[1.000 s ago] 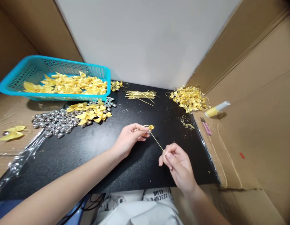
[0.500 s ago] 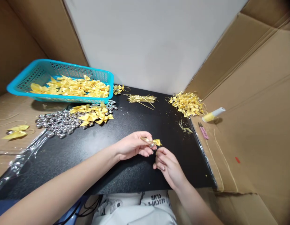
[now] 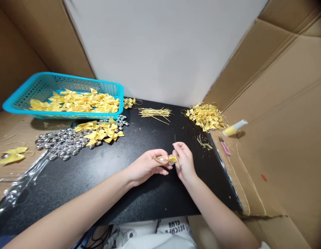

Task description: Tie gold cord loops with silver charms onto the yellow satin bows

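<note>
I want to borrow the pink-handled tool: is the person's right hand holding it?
No, the pink-handled tool lies on the cardboard beside the black surface, apart from the right hand.

Yellow bow (image 3: pixel 173 159): small and glossy; held at the fingertips of the left hand (image 3: pixel 151 164), with its exposed side turned toward the right hand (image 3: pixel 185 160) just beside it.
Silver bead (image 3: pixel 171 164): shiny, rounded; seen directly below the bow, partly covered by fingers.
Gold cord (image 3: pixel 161 159): thin, pale; laid along the left fingers, leading from the bow toward the palm; its fastening is hidden.
Dark strand (image 3: pixel 175 138): very thin, straight; pinched at its near end by the right fingertips, its far end pointed away; material cannot be determined.
</note>
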Demonstrator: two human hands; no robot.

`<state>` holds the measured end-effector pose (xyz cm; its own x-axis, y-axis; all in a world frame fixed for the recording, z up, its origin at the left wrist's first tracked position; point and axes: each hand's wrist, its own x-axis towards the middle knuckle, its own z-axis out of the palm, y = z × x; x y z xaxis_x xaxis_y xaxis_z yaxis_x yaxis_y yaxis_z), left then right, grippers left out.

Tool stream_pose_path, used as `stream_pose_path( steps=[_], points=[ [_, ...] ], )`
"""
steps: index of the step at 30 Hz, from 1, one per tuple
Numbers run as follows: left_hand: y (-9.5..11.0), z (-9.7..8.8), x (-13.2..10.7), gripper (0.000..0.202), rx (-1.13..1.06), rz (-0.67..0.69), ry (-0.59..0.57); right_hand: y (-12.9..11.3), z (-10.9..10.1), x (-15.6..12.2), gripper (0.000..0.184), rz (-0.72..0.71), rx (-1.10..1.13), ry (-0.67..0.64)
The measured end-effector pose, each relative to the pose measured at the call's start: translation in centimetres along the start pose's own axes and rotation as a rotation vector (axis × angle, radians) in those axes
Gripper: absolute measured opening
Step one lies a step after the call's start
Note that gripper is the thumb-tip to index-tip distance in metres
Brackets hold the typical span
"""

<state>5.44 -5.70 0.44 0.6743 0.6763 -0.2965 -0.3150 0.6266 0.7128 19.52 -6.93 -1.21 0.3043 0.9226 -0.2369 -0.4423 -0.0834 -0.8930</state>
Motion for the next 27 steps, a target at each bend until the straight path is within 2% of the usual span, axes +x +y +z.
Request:
stream_pose_path(
  steps=[4,6,13,17,27],
  points=[
    [0.1,0.2,0.2,0.036,-0.067,0.038,0.039,-1.1,-1.3,-0.1,0.025,-0.279,-0.033,0.054],
    [0.2,0.2,0.2,0.034,-0.094,0.069,0.055,-1.4,-2.0,-0.6,0.018,-0.408,-0.096,0.037],
    [0.3,-0.1,0.5,0.031,-0.061,0.162,0.12,-1.5,-2.6,-2.9,0.005,-0.787,-0.715,-0.191],
    [0.2,-0.2,0.5,0.029,-0.015,0.199,0.145,-1.4,-2.4,-3.0,0.009,-0.843,-0.806,-0.197],
    [0.2,0.3,0.1,0.034,0.179,0.316,0.216,-1.3,-2.5,-3.1,0.01,-0.881,-0.842,-0.114]
  ],
)
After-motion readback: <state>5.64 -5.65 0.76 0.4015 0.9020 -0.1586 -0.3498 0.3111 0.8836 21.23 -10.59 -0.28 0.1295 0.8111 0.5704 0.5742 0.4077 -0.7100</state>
